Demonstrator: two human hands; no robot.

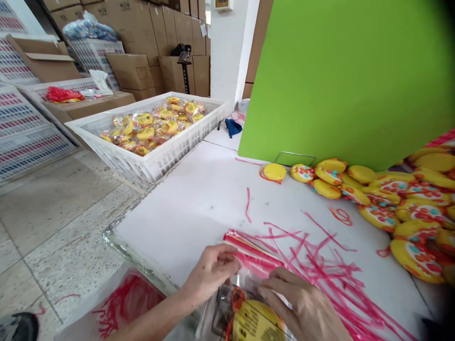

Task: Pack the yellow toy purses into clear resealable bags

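At the table's near edge, my left hand (216,266) is closed, thumb and fingers pinching the top of a clear plastic bag (245,280). On the bag's right side, my right hand (302,300) has its fingers bent and pressed on the plastic. A round yellow toy (256,323) with dark print and an orange cord shows through the bag. Just beyond both hands lies a stack of flat packets with red strips (249,246). Loose pink-red strips (320,265) are scattered to the right of my right hand.
A white crate (142,163) of bagged yellow toys stands left of the white table (188,199). A green board (337,80) rises at the back, with a heap of yellow toys (415,208) along the right. Below left, a bag (131,298) holds red scraps. Cardboard boxes (131,71) are stacked behind.
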